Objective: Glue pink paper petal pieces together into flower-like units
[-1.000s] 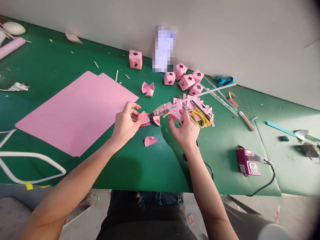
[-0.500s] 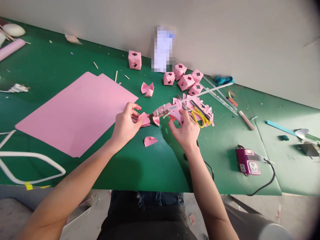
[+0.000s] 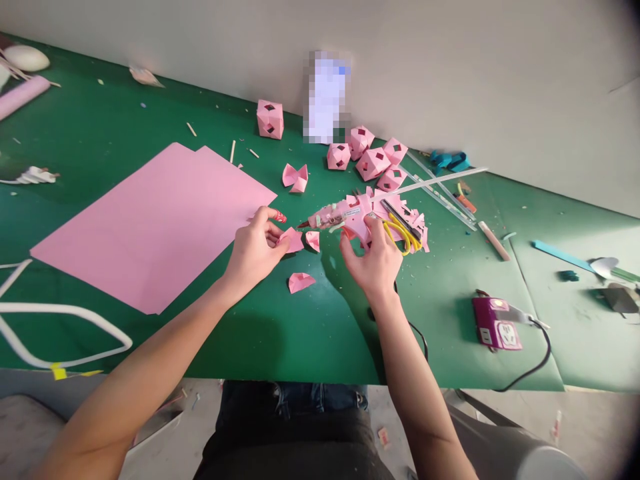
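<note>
Mid-frame, left hand (image 3: 254, 248) — fingers pinched on folded pink paper (image 3: 294, 241), right hand (image 3: 376, 261) — fingers curled round pink hot-glue gun (image 3: 354, 215)

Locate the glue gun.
In the head view, the glue gun is near the centre, in the right hand, pointing left, close to the paper in the left hand.

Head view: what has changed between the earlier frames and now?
The glue gun in the right hand has shifted slightly right and away from the person; its tip now shows just beyond the edge of the pink paper piece in the left hand. That piece appears slightly turned. Both grips still hold. The pink sheets and holed paper shapes stayed put.
</note>
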A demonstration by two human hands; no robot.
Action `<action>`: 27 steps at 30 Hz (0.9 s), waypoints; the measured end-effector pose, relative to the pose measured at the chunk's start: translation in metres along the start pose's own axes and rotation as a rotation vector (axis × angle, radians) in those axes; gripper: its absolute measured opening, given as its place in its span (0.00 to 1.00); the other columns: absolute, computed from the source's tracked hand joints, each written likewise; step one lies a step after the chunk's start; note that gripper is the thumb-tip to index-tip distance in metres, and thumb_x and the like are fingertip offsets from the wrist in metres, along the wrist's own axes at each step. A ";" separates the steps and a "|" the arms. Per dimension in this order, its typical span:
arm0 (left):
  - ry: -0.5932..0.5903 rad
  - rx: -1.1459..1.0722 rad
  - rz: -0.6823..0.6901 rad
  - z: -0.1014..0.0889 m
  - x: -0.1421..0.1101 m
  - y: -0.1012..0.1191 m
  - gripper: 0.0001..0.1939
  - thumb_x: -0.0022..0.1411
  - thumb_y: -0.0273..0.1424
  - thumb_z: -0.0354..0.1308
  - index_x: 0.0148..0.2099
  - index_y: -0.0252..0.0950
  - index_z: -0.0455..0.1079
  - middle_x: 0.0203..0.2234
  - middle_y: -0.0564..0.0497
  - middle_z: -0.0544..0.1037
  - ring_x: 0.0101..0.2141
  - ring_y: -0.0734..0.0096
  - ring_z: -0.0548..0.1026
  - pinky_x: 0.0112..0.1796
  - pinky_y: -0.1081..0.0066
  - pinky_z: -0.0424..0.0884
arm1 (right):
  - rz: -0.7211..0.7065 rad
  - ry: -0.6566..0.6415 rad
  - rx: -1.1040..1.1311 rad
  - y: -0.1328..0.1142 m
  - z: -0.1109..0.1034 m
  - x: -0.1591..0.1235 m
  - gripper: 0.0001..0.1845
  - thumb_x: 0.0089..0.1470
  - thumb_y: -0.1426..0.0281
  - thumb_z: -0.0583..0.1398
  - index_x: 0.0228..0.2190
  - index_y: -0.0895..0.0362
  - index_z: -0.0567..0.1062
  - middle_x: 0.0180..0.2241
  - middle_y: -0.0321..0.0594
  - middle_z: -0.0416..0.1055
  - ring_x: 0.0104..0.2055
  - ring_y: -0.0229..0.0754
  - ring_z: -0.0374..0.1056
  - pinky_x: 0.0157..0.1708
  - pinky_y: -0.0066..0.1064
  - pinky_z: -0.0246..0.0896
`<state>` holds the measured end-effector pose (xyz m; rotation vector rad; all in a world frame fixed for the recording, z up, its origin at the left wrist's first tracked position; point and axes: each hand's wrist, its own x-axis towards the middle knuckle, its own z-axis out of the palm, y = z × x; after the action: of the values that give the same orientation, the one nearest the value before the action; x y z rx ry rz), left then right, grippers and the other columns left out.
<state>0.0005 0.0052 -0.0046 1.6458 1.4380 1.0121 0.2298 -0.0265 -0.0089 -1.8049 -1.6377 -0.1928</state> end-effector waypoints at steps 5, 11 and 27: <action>0.019 -0.002 0.002 -0.001 0.001 0.000 0.16 0.58 0.31 0.68 0.46 0.41 0.67 0.26 0.57 0.80 0.26 0.70 0.80 0.33 0.69 0.78 | -0.028 -0.039 -0.024 -0.001 -0.003 0.000 0.19 0.61 0.54 0.60 0.46 0.53 0.75 0.32 0.39 0.80 0.32 0.43 0.74 0.29 0.32 0.60; 0.033 -0.003 0.026 -0.002 0.000 0.001 0.16 0.57 0.30 0.68 0.46 0.41 0.68 0.27 0.56 0.81 0.26 0.69 0.81 0.33 0.69 0.79 | -0.037 -0.093 -0.068 -0.002 -0.004 0.000 0.21 0.62 0.53 0.58 0.48 0.53 0.77 0.33 0.41 0.81 0.33 0.45 0.75 0.29 0.31 0.58; 0.032 0.011 0.032 -0.003 0.001 -0.001 0.16 0.57 0.27 0.66 0.45 0.41 0.67 0.26 0.57 0.80 0.26 0.70 0.80 0.33 0.69 0.78 | -0.018 -0.081 -0.052 0.003 -0.005 0.001 0.20 0.61 0.55 0.59 0.49 0.53 0.75 0.37 0.41 0.82 0.35 0.45 0.75 0.30 0.32 0.59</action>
<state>-0.0023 0.0060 -0.0042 1.6729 1.4447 1.0542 0.2340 -0.0283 -0.0055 -1.8590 -1.7203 -0.1737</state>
